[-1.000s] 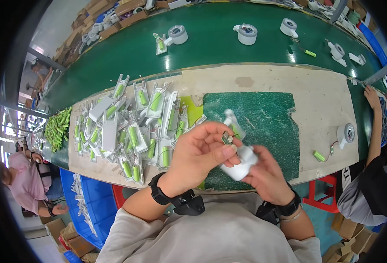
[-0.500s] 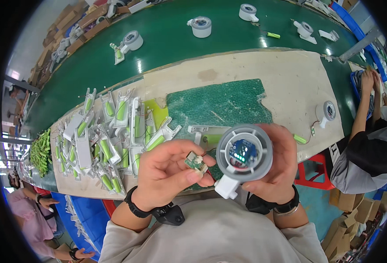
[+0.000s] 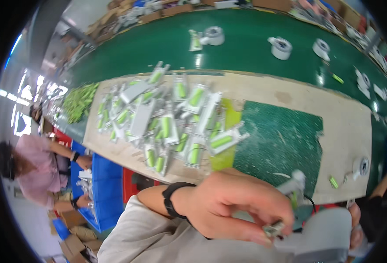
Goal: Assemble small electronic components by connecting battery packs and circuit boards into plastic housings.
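Between thumb and fingers, my left hand pinches a small circuit board. To its right is a round white and grey housing, tilted so its smooth white side shows and its inside is turned away. Only some fingers of my right hand show, curled around the housing's right side. A dark wire rises near the board and housing. Just beyond my left hand, a white plastic handle part with a green battery cell lies at the near edge of the green mat.
A heap of white handle shells with green cells covers the bench's left part. Green cells are piled farther left. Round housings stand on the green surface beyond. At left, a person in pink reaches into a blue bin.
The view has swung left, so the bench appears shifted right. The housing has tipped from showing its inside to showing its white side. Both hands sit lower and farther right in the picture.
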`<action>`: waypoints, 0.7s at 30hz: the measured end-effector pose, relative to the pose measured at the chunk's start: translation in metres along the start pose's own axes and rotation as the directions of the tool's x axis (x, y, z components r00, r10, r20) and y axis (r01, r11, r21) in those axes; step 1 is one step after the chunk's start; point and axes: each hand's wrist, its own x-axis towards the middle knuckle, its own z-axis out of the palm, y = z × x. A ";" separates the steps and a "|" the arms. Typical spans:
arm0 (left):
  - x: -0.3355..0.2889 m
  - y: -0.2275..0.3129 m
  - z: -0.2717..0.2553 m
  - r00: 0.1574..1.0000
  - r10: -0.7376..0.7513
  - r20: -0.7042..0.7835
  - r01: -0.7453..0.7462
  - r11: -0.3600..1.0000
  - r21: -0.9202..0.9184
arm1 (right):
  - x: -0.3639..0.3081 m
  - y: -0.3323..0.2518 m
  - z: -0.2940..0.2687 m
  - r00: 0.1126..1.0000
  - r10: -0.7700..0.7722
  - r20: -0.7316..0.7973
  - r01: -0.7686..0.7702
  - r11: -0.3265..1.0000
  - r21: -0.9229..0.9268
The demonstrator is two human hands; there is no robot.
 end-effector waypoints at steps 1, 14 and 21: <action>0.002 -0.003 -0.005 0.999 -0.006 0.048 0.006 1.000 -0.018 | -0.001 0.016 0.004 1.000 0.008 -0.003 -0.008 0.999 0.041; 0.014 0.060 -0.019 0.980 -0.171 0.104 0.147 0.968 0.204 | 0.023 0.025 0.026 0.989 -0.004 0.146 0.007 1.000 -0.017; 0.028 0.065 -0.039 0.948 -0.314 0.044 0.309 0.946 0.099 | 0.036 0.043 0.040 0.970 0.039 0.238 -0.016 0.995 -0.099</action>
